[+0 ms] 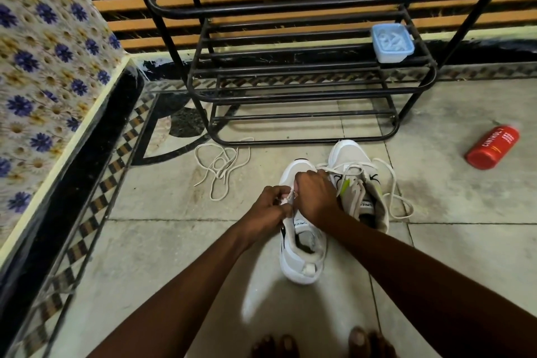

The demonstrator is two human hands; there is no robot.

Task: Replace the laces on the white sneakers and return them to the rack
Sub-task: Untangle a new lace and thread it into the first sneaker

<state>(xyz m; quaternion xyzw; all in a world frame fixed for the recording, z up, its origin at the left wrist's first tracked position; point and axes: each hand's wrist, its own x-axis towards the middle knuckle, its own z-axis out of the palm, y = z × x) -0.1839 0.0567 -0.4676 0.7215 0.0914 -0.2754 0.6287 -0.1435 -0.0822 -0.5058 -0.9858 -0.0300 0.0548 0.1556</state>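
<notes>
both hands are closed tight, fingers curled: the left hand [270,206] pinches a short bit of white lace [287,200], and the right hand [316,197] closes on the same lace from the other side. under them the near sneaker [302,259] stands on the floor tiles [162,241]. touching it at one o'clock is the second sneaker [356,180], its lace slack and trailing. a loose lace [220,166] lies at ten o'clock. the black metal rack [290,67] stands at twelve, with a pale blue tub [392,42] on a shelf. a red bottle [492,147] lies on its side at two, well apart.
</notes>
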